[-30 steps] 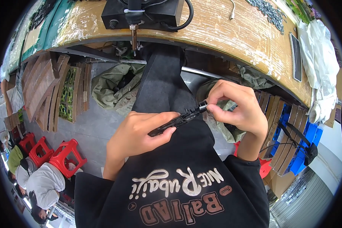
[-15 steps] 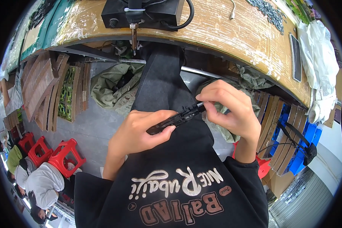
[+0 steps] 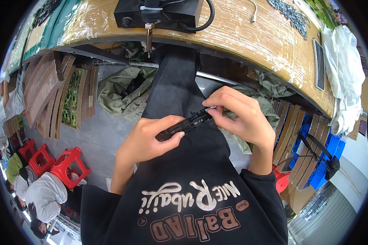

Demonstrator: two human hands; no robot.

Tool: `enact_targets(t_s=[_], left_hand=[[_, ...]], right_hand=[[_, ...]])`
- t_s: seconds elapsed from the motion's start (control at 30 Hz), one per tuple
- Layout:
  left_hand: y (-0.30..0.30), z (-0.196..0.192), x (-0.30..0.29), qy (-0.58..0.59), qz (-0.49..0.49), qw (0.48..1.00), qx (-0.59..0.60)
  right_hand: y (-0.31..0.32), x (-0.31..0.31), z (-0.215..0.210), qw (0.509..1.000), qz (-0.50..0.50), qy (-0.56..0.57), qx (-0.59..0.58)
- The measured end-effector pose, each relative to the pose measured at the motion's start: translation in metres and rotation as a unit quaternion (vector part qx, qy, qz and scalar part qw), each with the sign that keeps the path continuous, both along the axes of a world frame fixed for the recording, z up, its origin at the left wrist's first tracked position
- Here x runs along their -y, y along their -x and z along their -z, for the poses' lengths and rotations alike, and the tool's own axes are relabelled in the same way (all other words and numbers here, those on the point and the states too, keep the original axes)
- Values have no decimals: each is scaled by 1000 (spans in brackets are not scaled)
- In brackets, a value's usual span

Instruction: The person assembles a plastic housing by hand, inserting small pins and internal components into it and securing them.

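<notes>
Black slim part (image 3: 184, 125) gripped by both hands (image 3: 149, 141) (image 3: 239, 118) below wooden bench (image 3: 249, 30).

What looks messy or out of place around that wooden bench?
An olive-green cloth lies crumpled on the floor under the wooden bench. White plastic sheeting hangs bunched off its right end. Both hands grip a small black part normally.

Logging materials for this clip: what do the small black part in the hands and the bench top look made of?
Black part: likely moulded plastic, matte with a faint sheen, held by left hand and right hand. Bench top: wood, pale, worn and scratched.
</notes>
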State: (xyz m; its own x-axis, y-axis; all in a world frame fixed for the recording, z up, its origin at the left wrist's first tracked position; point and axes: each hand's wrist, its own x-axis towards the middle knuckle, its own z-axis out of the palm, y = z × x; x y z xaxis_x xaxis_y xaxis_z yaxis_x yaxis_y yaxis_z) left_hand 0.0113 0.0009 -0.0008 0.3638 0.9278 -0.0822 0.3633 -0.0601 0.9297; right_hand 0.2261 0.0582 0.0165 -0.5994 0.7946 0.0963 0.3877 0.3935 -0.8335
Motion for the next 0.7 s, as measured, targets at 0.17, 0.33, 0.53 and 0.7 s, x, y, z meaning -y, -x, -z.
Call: enact_targets(t_s=[0.17, 0.33, 0.53, 0.7], left_hand=[[8, 5, -4, -16, 22, 999, -47], [39, 30, -13, 279, 153, 909, 268], [24, 73, -23, 359, 175, 824, 402], [4, 88, -8, 421, 162, 643, 618]], right_hand=[[2, -4, 3, 999, -19, 35, 9], [8, -7, 2, 997, -38, 59, -29], [29, -10, 11, 992, -91, 30, -87], [45, -10, 28, 987, -59, 69, -133]])
